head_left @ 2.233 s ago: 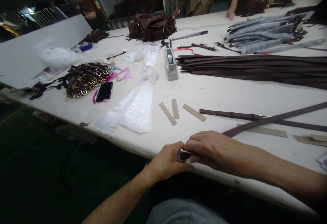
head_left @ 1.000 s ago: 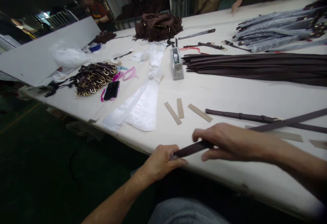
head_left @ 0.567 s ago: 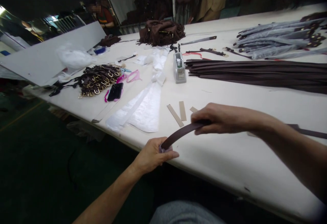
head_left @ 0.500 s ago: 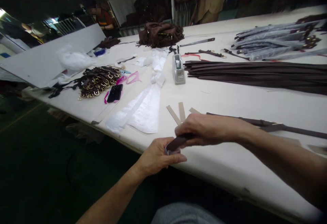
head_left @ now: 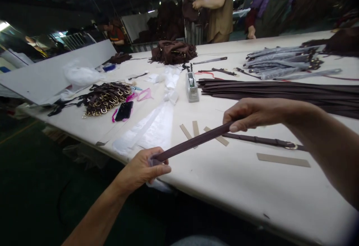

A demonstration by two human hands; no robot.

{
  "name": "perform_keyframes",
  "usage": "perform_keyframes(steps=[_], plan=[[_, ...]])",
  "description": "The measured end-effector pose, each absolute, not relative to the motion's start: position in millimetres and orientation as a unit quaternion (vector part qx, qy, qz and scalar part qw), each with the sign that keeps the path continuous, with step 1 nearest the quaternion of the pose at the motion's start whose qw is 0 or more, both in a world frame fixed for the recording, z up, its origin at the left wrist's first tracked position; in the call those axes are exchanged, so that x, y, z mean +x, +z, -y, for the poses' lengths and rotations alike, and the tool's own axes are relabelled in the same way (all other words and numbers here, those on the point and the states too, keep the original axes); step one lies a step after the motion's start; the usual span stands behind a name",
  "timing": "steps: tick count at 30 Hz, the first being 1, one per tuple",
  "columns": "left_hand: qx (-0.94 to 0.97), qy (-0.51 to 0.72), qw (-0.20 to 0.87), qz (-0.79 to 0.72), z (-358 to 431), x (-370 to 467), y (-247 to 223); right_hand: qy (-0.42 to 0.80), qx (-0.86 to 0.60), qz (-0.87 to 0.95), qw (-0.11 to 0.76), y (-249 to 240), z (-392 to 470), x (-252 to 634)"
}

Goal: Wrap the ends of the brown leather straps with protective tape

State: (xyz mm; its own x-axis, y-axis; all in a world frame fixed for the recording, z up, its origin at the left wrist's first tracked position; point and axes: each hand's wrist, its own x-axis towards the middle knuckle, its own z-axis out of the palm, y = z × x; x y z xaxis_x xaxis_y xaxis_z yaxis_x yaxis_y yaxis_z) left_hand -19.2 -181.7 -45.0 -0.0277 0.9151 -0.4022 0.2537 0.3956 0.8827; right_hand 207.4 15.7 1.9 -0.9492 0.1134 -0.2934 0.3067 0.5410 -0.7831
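Observation:
A dark brown leather strap (head_left: 196,140) slants between my hands above the table's front edge. My right hand (head_left: 246,115) pinches its upper end between thumb and fingers. Its lower end enters a thin clear plastic sleeve (head_left: 154,160), whose mouth my left hand (head_left: 146,167) grips with curled fingers and thumb. Most of the sleeve is hidden, though some white plastic shows below that hand. Beneath the strap and my right hand lie several beige strips (head_left: 215,136) and a brown strap with a gold buckle (head_left: 260,140).
A tape dispenser (head_left: 192,89) stands mid-table beside long brown straps (head_left: 280,91). Plastic-wrapped straps (head_left: 280,62) lie behind. White plastic bags (head_left: 151,126), a phone (head_left: 123,111) and buckled straps (head_left: 108,98) are at left. A brown fringed pile (head_left: 174,51) and people (head_left: 221,10) are beyond.
My hands have moved apart, the right going up and rightward, the left down and leftward. A long stretch of strap now shows between them. The view has tilted up slightly.

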Motion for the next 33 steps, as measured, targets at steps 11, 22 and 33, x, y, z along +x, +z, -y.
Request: perform_keyframes(steps=[11,22,33], plan=[[0.477,0.284,0.559,-0.615,170,7,-43,-0.294,0.041,-0.948,0.115,20,14,177],[0.493,0.317,0.534,-0.61,153,22,-50,-0.318,0.027,-0.946,0.053,17,13,181],[0.479,0.482,0.395,-0.618,144,26,-50,-0.388,0.074,-0.897,-0.197,-11,36,165]])
